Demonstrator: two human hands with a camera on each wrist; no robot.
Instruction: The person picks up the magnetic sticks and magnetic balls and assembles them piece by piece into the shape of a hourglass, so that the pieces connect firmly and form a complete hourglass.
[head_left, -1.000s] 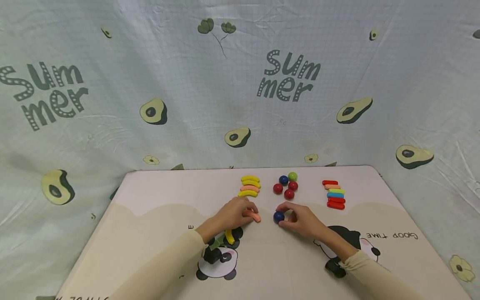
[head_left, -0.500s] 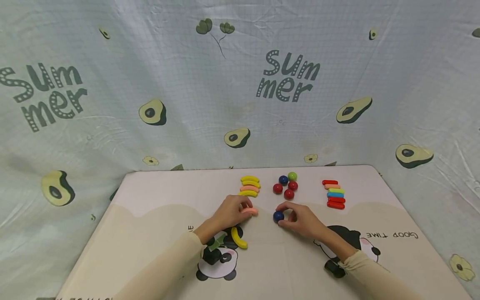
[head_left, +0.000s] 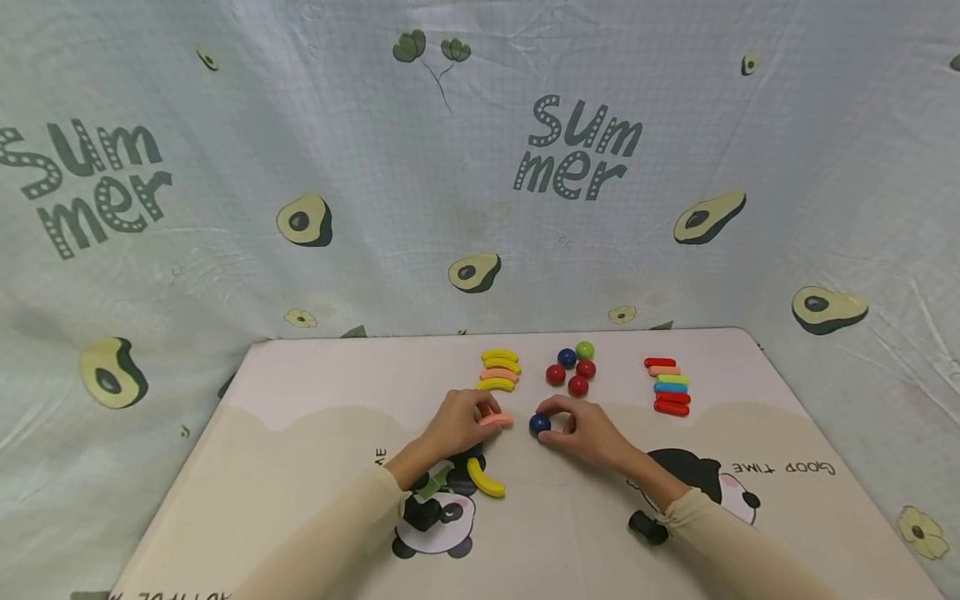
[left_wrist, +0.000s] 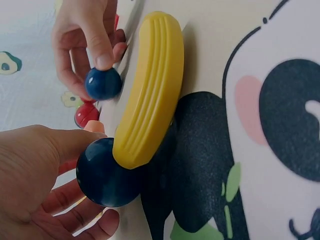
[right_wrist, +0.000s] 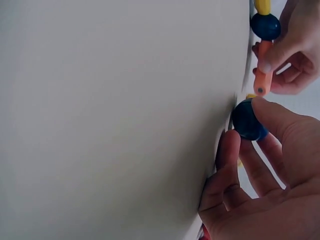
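My left hand (head_left: 459,421) pinches a short salmon-coloured rod (right_wrist: 263,75) whose bare end has a small dark spot. The rod's other end meets a dark blue ball (left_wrist: 107,175), and a ridged yellow curved rod (left_wrist: 152,90) joins that ball. In the head view the fingers hide this ball, while the yellow rod shows below the hand. Between thumb and fingertips, my right hand (head_left: 588,432) holds a second dark blue ball (right_wrist: 246,120). A small gap separates this ball from the salmon rod's bare end.
Behind my hands lie a row of curved rods (head_left: 500,363), a cluster of red, blue and green balls (head_left: 578,385), and, to the right, a row of straight coloured rods (head_left: 672,388). All rest on a printed tabletop (head_left: 315,467) with a curtain (head_left: 375,167) behind.
My right hand has moved left with its blue ball, closer to the salmon rod. The left hand has turned that rod nearly level, and the yellow curved rod has swung rightward into view.
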